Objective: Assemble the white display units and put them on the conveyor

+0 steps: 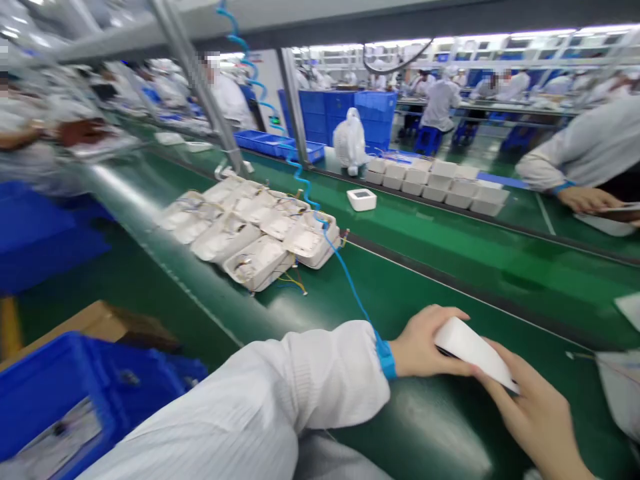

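Between my two hands, above the green bench (425, 413), is a white plastic housing (475, 350) with a dark lower edge, held tilted. My left hand (425, 343) grips its left end, the thumb along the near side. A blue wrist strap (385, 359) with a coiled blue cord circles that wrist. Around the right end my right hand (535, 400) is closed, its thumb meeting the left thumb near the lower edge. The underside of the housing is hidden.
Several white housings with loose wires (260, 263) lie on the bench to the left. One white unit with a dark window (361, 199) sits on the belt (425, 233), near stacked white boxes (435, 179). A co-worker's hand (590, 199) is at right. Blue bins (90, 360) stand lower left.
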A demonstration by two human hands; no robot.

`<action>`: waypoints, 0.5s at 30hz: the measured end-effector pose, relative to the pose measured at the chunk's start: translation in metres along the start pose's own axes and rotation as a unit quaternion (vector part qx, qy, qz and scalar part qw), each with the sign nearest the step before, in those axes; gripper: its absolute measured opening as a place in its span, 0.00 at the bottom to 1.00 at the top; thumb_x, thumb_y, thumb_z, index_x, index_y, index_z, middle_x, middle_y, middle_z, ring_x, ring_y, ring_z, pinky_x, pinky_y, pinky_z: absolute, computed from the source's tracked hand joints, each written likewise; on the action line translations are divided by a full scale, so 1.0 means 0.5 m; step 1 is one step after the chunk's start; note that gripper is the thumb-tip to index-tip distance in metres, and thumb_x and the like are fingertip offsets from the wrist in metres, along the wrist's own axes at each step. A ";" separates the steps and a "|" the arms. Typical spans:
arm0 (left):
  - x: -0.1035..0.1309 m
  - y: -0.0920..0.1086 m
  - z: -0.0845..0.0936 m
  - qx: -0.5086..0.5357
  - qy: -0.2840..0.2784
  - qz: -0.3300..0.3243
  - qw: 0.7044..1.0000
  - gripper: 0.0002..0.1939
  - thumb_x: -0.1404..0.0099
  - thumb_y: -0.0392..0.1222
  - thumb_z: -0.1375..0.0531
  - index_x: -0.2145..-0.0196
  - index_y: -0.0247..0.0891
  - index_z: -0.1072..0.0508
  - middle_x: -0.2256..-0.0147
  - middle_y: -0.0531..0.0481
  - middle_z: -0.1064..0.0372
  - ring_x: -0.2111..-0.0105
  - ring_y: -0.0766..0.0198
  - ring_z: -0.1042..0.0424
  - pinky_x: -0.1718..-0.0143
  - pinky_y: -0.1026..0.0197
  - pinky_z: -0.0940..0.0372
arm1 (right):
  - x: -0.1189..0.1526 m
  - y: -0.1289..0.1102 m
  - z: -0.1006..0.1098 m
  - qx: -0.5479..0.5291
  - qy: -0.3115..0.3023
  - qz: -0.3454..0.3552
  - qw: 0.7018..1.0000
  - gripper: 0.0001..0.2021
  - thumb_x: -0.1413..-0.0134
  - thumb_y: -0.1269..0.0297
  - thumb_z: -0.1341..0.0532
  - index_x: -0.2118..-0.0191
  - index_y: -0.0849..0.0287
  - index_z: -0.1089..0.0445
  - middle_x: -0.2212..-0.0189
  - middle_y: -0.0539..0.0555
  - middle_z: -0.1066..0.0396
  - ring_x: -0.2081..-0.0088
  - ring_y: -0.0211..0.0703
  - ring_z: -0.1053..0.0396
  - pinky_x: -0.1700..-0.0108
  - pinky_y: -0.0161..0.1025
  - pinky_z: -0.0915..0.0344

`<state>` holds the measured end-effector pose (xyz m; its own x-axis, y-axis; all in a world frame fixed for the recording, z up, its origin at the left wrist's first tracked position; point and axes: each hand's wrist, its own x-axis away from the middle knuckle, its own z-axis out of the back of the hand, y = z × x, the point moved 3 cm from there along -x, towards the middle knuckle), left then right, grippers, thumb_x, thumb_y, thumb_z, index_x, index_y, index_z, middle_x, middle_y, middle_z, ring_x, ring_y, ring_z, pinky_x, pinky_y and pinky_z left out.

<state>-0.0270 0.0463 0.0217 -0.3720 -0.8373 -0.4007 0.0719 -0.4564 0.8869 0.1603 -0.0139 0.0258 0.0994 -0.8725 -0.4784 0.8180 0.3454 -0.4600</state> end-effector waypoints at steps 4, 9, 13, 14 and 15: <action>0.003 0.001 0.002 -0.012 -0.025 -0.008 1.000 0.45 0.46 0.56 0.31 0.36 0.43 0.42 0.39 0.40 0.38 0.40 0.49 0.37 0.37 0.45 0.43 | -0.016 -0.012 0.003 0.015 -0.021 0.031 0.999 0.21 0.39 0.49 0.41 0.46 0.54 0.31 0.54 0.57 0.23 0.57 0.50 0.23 0.57 0.42 0.27; 0.008 -0.016 -0.019 -0.071 -0.080 0.019 0.994 0.45 0.35 0.52 0.40 0.30 0.42 0.60 0.29 0.38 0.61 0.29 0.48 0.59 0.31 0.40 0.56 | -0.023 0.040 0.022 0.047 0.004 -0.103 0.994 0.23 0.35 0.49 0.50 0.45 0.59 0.32 0.60 0.60 0.22 0.65 0.50 0.23 0.64 0.43 0.29; 0.014 -0.014 -0.033 -0.109 -0.133 0.039 0.984 0.46 0.35 0.49 0.40 0.30 0.40 0.62 0.28 0.37 0.66 0.29 0.48 0.63 0.30 0.41 0.56 | -0.008 0.091 0.025 -0.077 0.049 -0.291 0.952 0.25 0.36 0.45 0.50 0.51 0.61 0.29 0.78 0.52 0.28 0.81 0.44 0.32 0.76 0.38 0.37; 0.015 -0.012 -0.034 -0.113 -0.135 0.042 0.983 0.45 0.35 0.48 0.40 0.30 0.39 0.61 0.29 0.37 0.65 0.29 0.49 0.62 0.30 0.41 0.56 | -0.008 0.101 0.021 -0.120 0.066 -0.323 0.936 0.25 0.37 0.43 0.49 0.56 0.61 0.28 0.81 0.50 0.31 0.83 0.42 0.35 0.79 0.37 0.40; 0.015 -0.011 -0.034 -0.116 -0.137 0.046 0.983 0.44 0.35 0.47 0.40 0.30 0.39 0.59 0.29 0.37 0.64 0.29 0.49 0.61 0.30 0.42 0.55 | -0.012 0.109 0.016 -0.153 0.080 -0.344 0.923 0.26 0.38 0.42 0.48 0.61 0.61 0.27 0.84 0.48 0.34 0.84 0.41 0.38 0.81 0.36 0.42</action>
<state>-0.0146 0.0376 0.0101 -0.5865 -0.7808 -0.2154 0.3146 -0.4647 0.8277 0.2087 0.0076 0.0094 -0.4894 -0.8676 -0.0874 0.4560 -0.1692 -0.8738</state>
